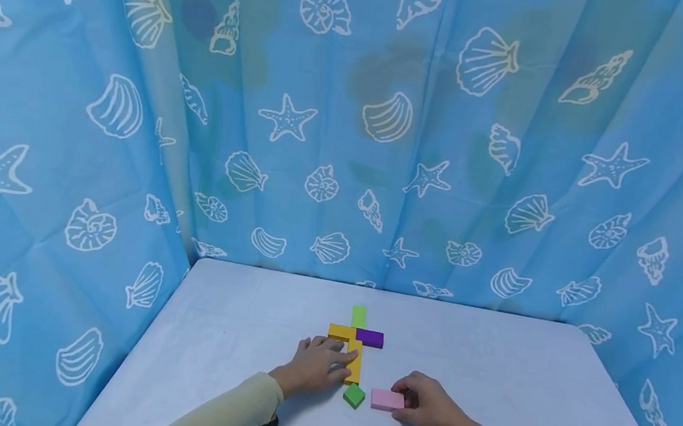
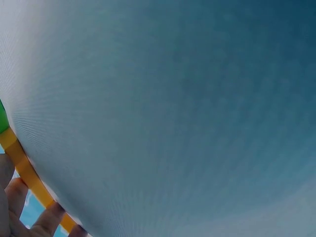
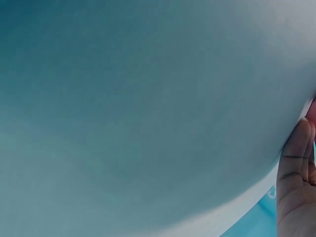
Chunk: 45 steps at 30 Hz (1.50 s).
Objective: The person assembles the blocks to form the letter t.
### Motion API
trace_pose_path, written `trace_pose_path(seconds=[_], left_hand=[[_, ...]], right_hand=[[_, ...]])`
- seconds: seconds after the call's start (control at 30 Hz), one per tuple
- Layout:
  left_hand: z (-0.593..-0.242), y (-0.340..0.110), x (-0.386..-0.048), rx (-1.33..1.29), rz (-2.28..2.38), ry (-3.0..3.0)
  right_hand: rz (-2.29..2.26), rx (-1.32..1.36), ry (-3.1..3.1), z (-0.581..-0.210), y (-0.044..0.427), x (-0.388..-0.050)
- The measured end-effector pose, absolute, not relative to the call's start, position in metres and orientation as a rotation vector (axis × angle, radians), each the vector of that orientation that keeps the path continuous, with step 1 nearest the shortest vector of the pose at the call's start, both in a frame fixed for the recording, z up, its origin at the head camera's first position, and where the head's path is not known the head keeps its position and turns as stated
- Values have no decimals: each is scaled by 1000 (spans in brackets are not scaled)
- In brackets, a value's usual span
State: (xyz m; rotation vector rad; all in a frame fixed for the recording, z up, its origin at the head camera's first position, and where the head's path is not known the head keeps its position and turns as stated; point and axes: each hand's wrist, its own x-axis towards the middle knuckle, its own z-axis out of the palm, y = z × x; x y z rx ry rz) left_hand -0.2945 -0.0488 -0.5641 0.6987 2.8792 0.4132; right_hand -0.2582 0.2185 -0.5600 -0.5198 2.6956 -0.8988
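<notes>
In the head view, several coloured blocks lie on the white table. My left hand point(image 1: 313, 366) rests with its fingers spread against an upper yellow block point(image 1: 341, 332) and a lengthwise yellow block point(image 1: 353, 364). In the left wrist view its fingers point(image 2: 48, 217) touch the yellow blocks' side. My right hand point(image 1: 429, 405) pinches the right end of a pink block point(image 1: 384, 399) between thumb and fingers, low at the tabletop. A green block point(image 1: 354, 396) sits turned at an angle below the lengthwise yellow one, left of the pink block and apart from it.
A purple block point(image 1: 369, 338) touches the yellow ones on the right. Above them lies a light green block point(image 1: 359, 316). The white table point(image 1: 490, 359) ends at a blue curtain point(image 1: 338, 134) with white shell and starfish prints. Both wrist views are mostly tabletop.
</notes>
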Motion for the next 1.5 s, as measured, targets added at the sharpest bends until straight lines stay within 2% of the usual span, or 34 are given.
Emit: trace_pose_path(seconds=[1.5], left_hand=[[-565,-48,-297,694,398,2876]], right_hand=[[-868,-560,2700,-562,208,-261]])
